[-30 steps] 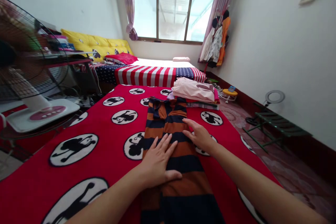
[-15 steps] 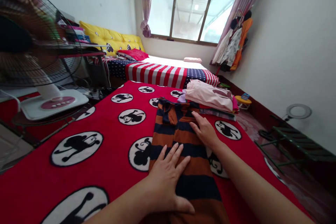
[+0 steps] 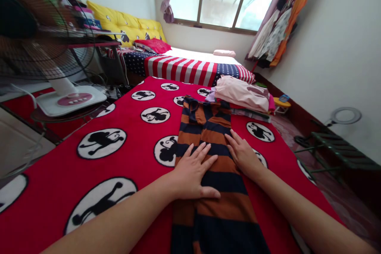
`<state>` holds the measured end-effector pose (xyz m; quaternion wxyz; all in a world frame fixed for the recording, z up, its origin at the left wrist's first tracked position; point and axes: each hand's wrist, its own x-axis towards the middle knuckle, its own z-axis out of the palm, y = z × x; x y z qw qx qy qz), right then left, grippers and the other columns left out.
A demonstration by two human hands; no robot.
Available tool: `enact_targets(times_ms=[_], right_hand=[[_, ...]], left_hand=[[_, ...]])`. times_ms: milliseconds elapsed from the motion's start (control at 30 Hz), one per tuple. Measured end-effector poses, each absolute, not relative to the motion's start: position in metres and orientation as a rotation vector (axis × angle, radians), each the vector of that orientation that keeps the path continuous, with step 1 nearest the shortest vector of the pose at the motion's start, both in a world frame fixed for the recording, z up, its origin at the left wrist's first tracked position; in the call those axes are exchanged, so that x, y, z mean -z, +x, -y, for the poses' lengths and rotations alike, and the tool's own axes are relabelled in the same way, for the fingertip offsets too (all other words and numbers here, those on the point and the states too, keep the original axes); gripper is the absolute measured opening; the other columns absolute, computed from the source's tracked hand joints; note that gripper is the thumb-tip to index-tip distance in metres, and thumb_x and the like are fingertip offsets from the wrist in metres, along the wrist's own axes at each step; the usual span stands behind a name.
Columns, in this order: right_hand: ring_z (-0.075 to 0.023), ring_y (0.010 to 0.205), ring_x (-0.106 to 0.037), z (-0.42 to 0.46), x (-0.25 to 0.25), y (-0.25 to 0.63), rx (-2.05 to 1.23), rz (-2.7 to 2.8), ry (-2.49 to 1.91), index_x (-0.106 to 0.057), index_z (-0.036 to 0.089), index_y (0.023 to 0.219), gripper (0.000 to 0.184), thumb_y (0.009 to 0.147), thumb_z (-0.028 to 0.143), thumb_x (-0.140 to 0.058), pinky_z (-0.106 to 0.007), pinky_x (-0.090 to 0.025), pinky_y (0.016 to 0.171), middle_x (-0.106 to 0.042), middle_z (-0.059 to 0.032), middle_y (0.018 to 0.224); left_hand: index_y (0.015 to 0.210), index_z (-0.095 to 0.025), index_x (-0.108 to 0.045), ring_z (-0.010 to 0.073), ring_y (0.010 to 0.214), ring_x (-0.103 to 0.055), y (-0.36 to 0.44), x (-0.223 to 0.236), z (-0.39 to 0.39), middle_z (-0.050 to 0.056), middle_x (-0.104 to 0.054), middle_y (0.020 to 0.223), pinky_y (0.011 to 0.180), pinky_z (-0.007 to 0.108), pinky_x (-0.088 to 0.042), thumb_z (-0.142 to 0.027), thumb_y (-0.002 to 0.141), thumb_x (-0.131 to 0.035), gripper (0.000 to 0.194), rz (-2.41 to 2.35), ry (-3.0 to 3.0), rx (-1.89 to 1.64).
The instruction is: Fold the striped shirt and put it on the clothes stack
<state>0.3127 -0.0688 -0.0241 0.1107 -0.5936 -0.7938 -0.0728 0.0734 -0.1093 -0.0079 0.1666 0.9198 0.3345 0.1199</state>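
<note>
A navy and brown striped shirt (image 3: 220, 182) lies lengthwise on the red blanket (image 3: 143, 190), its sides folded in to a long strip and the collar at the far end. My left hand (image 3: 195, 175) rests flat on the middle of the shirt, fingers spread. Along the shirt's right edge is my right hand (image 3: 243, 154), with its fingers stretched out and touching the cloth. Nothing is held in either hand. The shirt's near end runs out of the picture.
Beyond the collar sits a stack of folded clothes (image 3: 242, 93), pale pink on top. An electric fan (image 3: 70, 97) stands at the left. Behind is a bed with a flag-patterned cover (image 3: 181, 70). A green rack-like stool (image 3: 339, 151) and a ring light (image 3: 347, 116) are at the right.
My right hand has come nearer along the shirt's right edge, away from the collar. My left hand stays flat on the shirt. The camera view has tilted downward.
</note>
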Motion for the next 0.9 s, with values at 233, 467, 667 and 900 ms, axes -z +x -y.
enact_targets(times_ms=[233, 467, 667, 900], right_hand=[[-0.0224, 0.14, -0.028, 0.178, 0.007, 0.337, -0.182, 2.488, -1.381, -0.032, 0.027, 0.146, 0.057, 0.091, 0.015, -0.039, -0.045, -0.034, 0.11, -0.024, -0.008, 0.155], [-0.0277, 0.142, -0.018, 0.245, -0.019, 0.335, -0.541, 2.641, -1.233, -0.031, 0.037, 0.145, 0.08, 0.074, 0.007, -0.053, -0.053, -0.029, 0.11, -0.019, -0.0037, 0.156], [-0.0273, 0.142, -0.013, 0.236, -0.019, 0.314, -0.596, 2.662, -1.026, -0.034, 0.035, 0.144, 0.072, 0.078, 0.017, -0.056, -0.056, -0.018, 0.112, -0.02, -0.0051, 0.155], [-0.0226, 0.136, -0.036, 0.23, -0.043, 0.304, -0.749, 2.615, -0.823, -0.043, 0.032, 0.139, 0.051, 0.089, 0.031, -0.05, -0.052, -0.013, 0.115, -0.047, -0.0042, 0.142]], left_hand=[[0.132, -0.024, -0.053, 0.0256, 0.142, -0.023, 0.049, -0.009, 0.096, 0.01, -0.031, 0.152, 0.114, 0.047, -0.023, -0.023, 0.089, -0.055, 0.043, -0.822, 2.538, -0.347], [0.141, -0.036, -0.039, 0.0379, 0.143, -0.006, -0.003, -0.038, 0.139, 0.007, -0.016, 0.157, 0.109, 0.061, -0.021, -0.012, 0.066, -0.072, 0.086, -0.714, 2.554, -0.089], [0.145, -0.039, -0.028, 0.0363, 0.143, 0.0, 0.007, -0.031, 0.188, 0.005, 0.005, 0.158, 0.111, 0.061, -0.015, -0.02, 0.061, -0.076, 0.099, -0.658, 2.594, -0.042], [0.131, -0.033, -0.051, 0.0233, 0.14, -0.027, 0.014, -0.038, 0.203, -0.005, -0.043, 0.146, 0.117, 0.05, -0.014, -0.007, 0.07, -0.053, 0.066, -0.483, 2.596, -0.156]])
